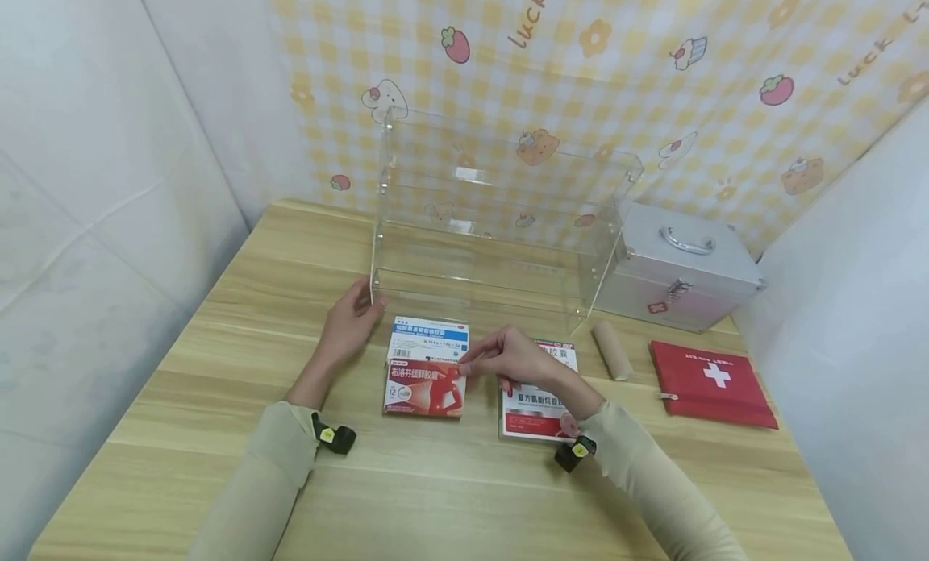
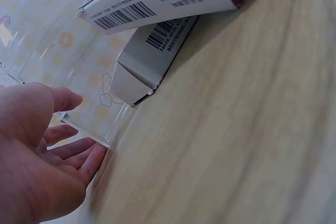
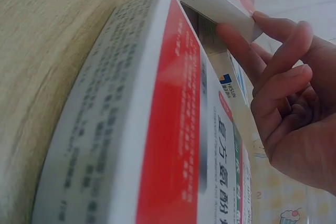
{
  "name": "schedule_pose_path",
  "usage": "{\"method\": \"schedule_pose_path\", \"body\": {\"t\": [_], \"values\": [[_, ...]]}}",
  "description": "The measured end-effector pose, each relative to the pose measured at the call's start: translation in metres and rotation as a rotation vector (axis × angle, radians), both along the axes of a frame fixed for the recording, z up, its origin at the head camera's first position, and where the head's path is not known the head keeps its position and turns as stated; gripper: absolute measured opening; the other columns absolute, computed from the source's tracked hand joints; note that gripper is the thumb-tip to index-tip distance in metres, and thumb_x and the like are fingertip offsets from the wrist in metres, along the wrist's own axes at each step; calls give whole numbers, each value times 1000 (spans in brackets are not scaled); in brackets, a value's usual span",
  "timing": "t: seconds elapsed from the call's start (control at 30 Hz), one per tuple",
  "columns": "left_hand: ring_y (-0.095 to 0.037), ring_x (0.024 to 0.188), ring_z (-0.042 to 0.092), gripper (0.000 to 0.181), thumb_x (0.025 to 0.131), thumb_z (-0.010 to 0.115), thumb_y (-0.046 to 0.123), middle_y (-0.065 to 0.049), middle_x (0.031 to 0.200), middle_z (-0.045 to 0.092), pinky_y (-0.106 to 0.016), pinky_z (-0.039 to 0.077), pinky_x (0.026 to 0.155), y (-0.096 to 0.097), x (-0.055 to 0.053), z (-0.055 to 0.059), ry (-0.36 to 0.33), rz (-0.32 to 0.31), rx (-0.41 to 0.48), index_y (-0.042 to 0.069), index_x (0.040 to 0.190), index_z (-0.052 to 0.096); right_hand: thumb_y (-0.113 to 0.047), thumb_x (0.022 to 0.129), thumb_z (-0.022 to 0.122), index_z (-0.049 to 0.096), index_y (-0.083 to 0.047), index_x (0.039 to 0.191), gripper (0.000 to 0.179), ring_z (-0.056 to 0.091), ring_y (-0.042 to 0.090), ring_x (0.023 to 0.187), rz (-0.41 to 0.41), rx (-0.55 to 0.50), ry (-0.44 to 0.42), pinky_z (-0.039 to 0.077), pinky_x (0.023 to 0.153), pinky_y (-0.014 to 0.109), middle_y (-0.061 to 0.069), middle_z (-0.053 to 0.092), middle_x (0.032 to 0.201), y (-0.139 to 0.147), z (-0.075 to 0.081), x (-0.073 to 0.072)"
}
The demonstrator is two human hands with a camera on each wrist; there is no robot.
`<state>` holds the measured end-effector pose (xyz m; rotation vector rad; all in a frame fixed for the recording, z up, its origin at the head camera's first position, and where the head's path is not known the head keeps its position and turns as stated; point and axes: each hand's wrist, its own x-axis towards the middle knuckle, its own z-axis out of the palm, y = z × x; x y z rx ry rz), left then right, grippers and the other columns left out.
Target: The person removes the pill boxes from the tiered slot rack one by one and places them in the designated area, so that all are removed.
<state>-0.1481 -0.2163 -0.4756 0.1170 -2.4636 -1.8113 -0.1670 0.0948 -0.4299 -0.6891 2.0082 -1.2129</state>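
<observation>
At the front left corner of a clear acrylic tiered rack (image 1: 472, 282), my left hand (image 1: 345, 326) touches the panel with fairly straight fingers. The thumb stands apart from the fingers in the left wrist view. My right hand (image 1: 517, 358) pinches the right edge of a red medicine box (image 1: 415, 393) between thumb and fingertip. This box overlaps the near part of a blue and white medicine box (image 1: 430, 335). In the left wrist view the red box's white side (image 2: 126, 17) shows a barcode. Beneath my right wrist lies a red and white medicine box (image 1: 533, 422).
Behind that box, another medicine box (image 1: 562, 353) is partly covered by my right hand. A tan roll (image 1: 612, 350) lies to its right. Farther right are a red first-aid pouch (image 1: 714, 388) and a silver case (image 1: 682, 275) with a handle. A patterned cloth (image 1: 551, 53) hangs behind the rack.
</observation>
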Motion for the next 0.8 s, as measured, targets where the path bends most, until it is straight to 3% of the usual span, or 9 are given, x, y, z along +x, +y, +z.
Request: {"method": "schedule_pose_path", "body": {"t": [0.57, 0.8], "values": [[-36, 131, 46, 63, 101, 57, 29, -22, 149, 39, -45, 41, 107, 1, -1, -3, -1, 3, -13, 5, 152, 30, -34, 89, 73, 78, -21, 105, 21, 43, 11, 37, 46, 42, -29, 36, 34, 19, 9, 75, 89, 1, -7, 4], [-36, 132, 45, 63, 101, 56, 31, -21, 150, 39, -45, 41, 107, 1, 0, -1, -2, 5, -26, 6, 152, 31, -31, 91, 71, 77, -23, 107, 19, 44, 11, 37, 63, 66, 4, 35, 34, 19, 7, 75, 88, 0, -5, 8]]}}
